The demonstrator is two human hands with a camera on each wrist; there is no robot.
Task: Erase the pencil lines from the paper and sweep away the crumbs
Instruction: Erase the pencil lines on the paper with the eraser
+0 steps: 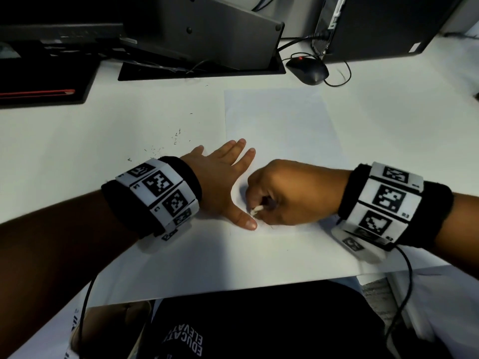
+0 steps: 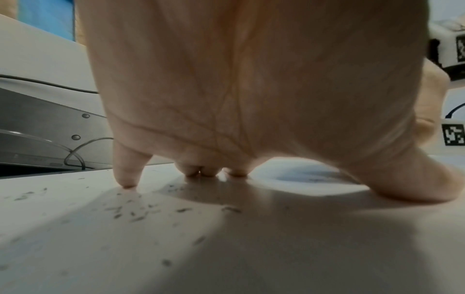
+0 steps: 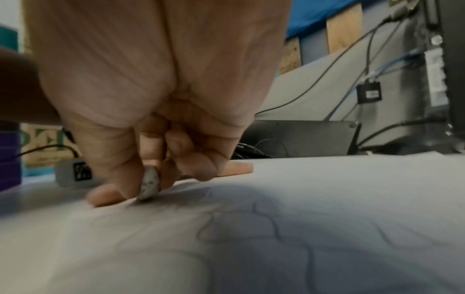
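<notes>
A white sheet of paper (image 1: 280, 125) lies on the white desk, its near part under both hands. My left hand (image 1: 223, 174) lies flat with spread fingers, pressing the paper's left edge; its thumb (image 1: 245, 221) points toward the right hand. My right hand (image 1: 293, 195) is curled round a small white eraser (image 1: 256, 210), whose tip touches the paper beside the left thumb. In the right wrist view the eraser (image 3: 149, 186) is pinched between thumb and fingers, and faint pencil lines (image 3: 254, 216) show on the paper (image 3: 327, 199). Dark crumbs (image 1: 166, 143) lie on the desk left of the sheet; crumbs (image 2: 130, 210) also appear under the left hand (image 2: 251, 89).
A black mouse (image 1: 307, 69) with its cable sits behind the paper. A grey monitor stand (image 1: 202, 35) and a black tray (image 1: 202, 71) stand at the back, a black keyboard (image 1: 44, 81) at the far left, a computer tower (image 1: 375, 24) at the back right. The desk's front edge (image 1: 233, 291) is close to my body.
</notes>
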